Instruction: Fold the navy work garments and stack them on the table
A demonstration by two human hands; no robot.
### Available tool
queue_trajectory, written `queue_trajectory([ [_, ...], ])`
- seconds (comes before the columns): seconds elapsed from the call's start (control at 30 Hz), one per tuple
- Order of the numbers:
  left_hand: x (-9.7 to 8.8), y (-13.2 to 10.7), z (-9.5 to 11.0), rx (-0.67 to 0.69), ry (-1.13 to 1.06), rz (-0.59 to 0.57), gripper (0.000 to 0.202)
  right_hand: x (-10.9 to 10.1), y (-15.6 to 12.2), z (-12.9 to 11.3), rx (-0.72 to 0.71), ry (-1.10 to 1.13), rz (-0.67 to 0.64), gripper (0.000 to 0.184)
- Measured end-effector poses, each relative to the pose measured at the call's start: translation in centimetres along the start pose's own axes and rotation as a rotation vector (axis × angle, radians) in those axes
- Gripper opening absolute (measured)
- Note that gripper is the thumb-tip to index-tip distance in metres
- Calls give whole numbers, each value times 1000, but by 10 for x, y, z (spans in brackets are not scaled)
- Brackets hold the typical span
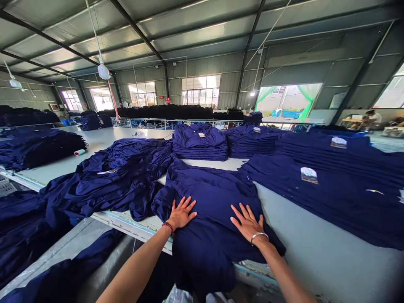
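Left hand [181,214], right hand [248,223] flat, spread, gripping nothing, on navy-blue fabric garment [208,185]; long axis 12–6, hands equally near.

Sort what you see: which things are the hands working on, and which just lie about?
In hand: left hand and right hand, flat on the spread navy blue cloth garment.
Lying about: crumpled heap of navy garments; folded navy stack; tagged flat navy stack; small white roller.

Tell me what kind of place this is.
Probably a garment factory hall: folded stacks of navy garments, a loose heap beside them, and a long white table under a metal roof.
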State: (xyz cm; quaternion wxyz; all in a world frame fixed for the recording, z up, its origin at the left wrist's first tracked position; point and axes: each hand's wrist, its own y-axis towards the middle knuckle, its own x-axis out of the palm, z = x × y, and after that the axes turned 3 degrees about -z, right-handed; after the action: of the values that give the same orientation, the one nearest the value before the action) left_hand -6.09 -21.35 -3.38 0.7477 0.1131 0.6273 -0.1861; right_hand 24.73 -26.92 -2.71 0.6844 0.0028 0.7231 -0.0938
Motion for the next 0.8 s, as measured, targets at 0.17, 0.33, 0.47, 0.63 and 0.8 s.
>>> queue_trajectory([
  [0.17, -2, 7, -1, 14, -2, 8, 62, 4, 7, 0, 20, 2, 29, 56],
  [0.33, -7, 21, -3, -6, 26, 15, 59, -7, 16, -6, 26, 20, 15, 55],
  [0.47, -6, 29, -6, 1, 55, 39, 57, -12, 19, -12, 37, 49, 14, 56],
  [0.63, -3, 27, -5, -43, 98, 91, 55, -8, 2, -19, 24, 48, 108, 56],
  [0.8, -2, 26, 0, -214, 165, 238, 63, -8, -22, -15, 73, 45, 169, 56],
])
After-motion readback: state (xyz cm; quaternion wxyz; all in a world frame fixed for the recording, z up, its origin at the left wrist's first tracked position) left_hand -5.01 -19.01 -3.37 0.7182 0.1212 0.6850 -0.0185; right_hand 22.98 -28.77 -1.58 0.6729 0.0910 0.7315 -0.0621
